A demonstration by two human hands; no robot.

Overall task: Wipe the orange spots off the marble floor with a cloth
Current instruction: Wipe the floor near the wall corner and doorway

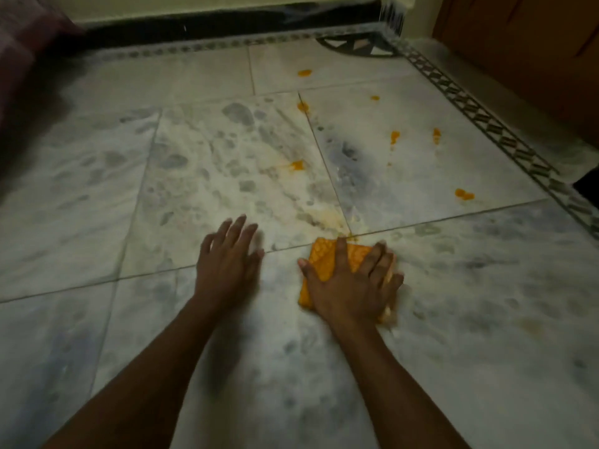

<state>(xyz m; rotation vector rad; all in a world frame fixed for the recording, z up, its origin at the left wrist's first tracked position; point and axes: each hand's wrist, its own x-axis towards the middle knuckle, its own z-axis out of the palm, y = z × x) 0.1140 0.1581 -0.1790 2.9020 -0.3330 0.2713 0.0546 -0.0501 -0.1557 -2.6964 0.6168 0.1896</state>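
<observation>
My right hand [351, 280] presses flat, fingers spread, on a folded orange patterned cloth [319, 259] lying on the marble floor [470, 303]. My left hand [228, 260] rests palm down on the bare floor to the left of the cloth, fingers apart, holding nothing. Beyond the cloth a pale orange smear [327, 218] streaks the tile. Several orange spots lie farther away: one at the centre [297, 164], one on the right [464, 194], two smaller ones [394, 136] [436, 135], and others near the far wall [304, 72] [302, 106].
A dark patterned border strip [486, 124] runs along the right and far edges of the floor. A black skirting [227, 24] lines the far wall. A brown wooden door or cabinet [534, 50] stands at the back right. Dark fabric [22, 59] sits at the far left.
</observation>
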